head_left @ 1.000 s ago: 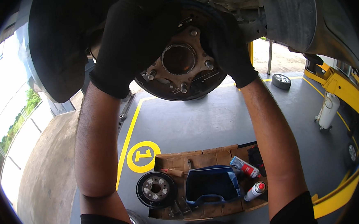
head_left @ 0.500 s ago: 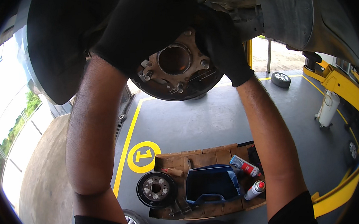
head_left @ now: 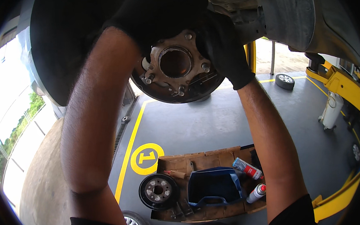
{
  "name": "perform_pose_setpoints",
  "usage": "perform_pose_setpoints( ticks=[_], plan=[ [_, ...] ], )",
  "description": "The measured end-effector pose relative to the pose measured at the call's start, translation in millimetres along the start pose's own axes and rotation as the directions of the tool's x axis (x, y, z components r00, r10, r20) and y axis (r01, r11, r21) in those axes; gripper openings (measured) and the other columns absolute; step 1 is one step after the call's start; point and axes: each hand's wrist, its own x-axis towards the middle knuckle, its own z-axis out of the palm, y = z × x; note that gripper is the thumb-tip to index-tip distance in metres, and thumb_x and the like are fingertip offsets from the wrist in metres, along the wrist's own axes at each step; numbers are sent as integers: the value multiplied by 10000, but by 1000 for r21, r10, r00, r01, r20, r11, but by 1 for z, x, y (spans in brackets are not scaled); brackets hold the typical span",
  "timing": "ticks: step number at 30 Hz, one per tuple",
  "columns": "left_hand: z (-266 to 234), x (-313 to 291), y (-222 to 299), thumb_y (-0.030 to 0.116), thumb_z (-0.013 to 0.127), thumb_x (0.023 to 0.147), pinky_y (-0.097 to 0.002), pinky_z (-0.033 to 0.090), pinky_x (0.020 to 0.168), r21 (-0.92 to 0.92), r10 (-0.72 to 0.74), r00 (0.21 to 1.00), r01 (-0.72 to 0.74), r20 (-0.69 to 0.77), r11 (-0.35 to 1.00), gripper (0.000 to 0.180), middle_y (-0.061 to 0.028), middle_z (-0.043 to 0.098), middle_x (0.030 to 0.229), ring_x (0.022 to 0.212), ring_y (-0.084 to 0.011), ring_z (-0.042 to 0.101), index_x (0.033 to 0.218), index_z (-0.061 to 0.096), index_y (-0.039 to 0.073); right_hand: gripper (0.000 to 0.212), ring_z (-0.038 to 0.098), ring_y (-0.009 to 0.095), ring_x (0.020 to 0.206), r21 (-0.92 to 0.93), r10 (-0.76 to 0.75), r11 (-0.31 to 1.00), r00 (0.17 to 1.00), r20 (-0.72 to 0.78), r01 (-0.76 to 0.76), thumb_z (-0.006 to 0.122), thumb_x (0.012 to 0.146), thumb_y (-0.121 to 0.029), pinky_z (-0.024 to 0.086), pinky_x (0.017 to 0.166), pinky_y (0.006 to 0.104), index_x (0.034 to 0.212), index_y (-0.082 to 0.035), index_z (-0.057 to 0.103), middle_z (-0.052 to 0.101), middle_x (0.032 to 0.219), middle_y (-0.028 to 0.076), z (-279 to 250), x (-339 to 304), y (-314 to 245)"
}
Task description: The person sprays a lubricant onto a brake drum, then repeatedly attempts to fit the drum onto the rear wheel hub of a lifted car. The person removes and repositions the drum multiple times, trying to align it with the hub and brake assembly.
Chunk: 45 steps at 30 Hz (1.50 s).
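Observation:
At the top centre is a wheel hub (head_left: 194, 63) with a round central bore and several studs. Behind it sits a dark drum brake backing plate (head_left: 168, 96), whose lower rim shows. My left hand (head_left: 161, 16), in a black glove, reaches across the top of the hub; its fingers are lost in shadow. Against the right side of the hub is my right hand (head_left: 223, 50), also in a black glove, with its fingers bent upward behind the rim. What either hand grips, if anything, cannot be made out.
Below, a cardboard sheet (head_left: 225, 209) carries a brake drum (head_left: 158, 191), a blue bin (head_left: 213, 201) and two spray cans (head_left: 247, 168). A wheel (head_left: 285, 81) lies farther back. A yellow lift arm (head_left: 339, 86) and white tank (head_left: 330, 110) stand right.
My left hand and wrist have moved up and to the right over the hub, uncovering more of its left side. My right hand stays at nearly the same spot.

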Motion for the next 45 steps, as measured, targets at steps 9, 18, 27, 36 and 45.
perform_pose_setpoints(
  ticks=[9, 18, 27, 36, 45],
  plan=[
    [-5, 5, 5, 366, 801, 831, -476, 599, 746, 52, -39, 995, 35, 87, 998, 282, -211, 731, 825, 791, -392, 744, 884, 815, 89, 537, 560, 387, 1278, 29, 23, 999, 1000, 16, -23, 761, 855, -25, 490, 1081, 480, 1366, -16, 600, 574, 1423, 196, -2, 4, -2],
    [7, 23, 12, 305, 785, 820, -470, 611, 767, 301, 90, 990, -120, 111, 946, 218, -200, 742, 818, 793, -384, 756, 855, 814, 92, 476, 540, 411, 1296, -14, 40, 999, 999, 34, -39, 746, 879, -39, 475, 1096, 498, 1328, 8, 596, 559, 1404, 232, 3, -5, 1],
    [-20, 5, -1, 287, 763, 889, -486, 577, 728, -77, -270, 963, 270, 0, 960, 300, -231, 736, 846, 802, -420, 736, 881, 749, -12, 366, 635, 380, 1125, 126, 80, 990, 993, -88, -69, 613, 1014, -126, 514, 983, 463, 1376, -72, 623, 659, 1215, 188, 8, 0, 2],
    [-28, -23, 19, 236, 755, 926, -430, 558, 716, -465, -457, 884, 364, -100, 807, 254, -205, 741, 855, 821, -310, 754, 967, 727, -13, 385, 624, 380, 1165, 97, 103, 991, 993, -59, -97, 623, 1003, -128, 492, 1024, 471, 1384, -72, 617, 662, 1216, 194, 6, 4, -3],
    [18, -52, -9, 159, 750, 970, -338, 584, 732, -471, -400, 898, 277, -184, 838, 167, -128, 772, 939, 853, -226, 761, 1071, 762, 27, 485, 577, 348, 1281, 151, 33, 988, 999, 1, -33, 699, 964, -114, 459, 1109, 456, 1439, -93, 598, 627, 1397, 144, -5, 8, -7]
  ],
)
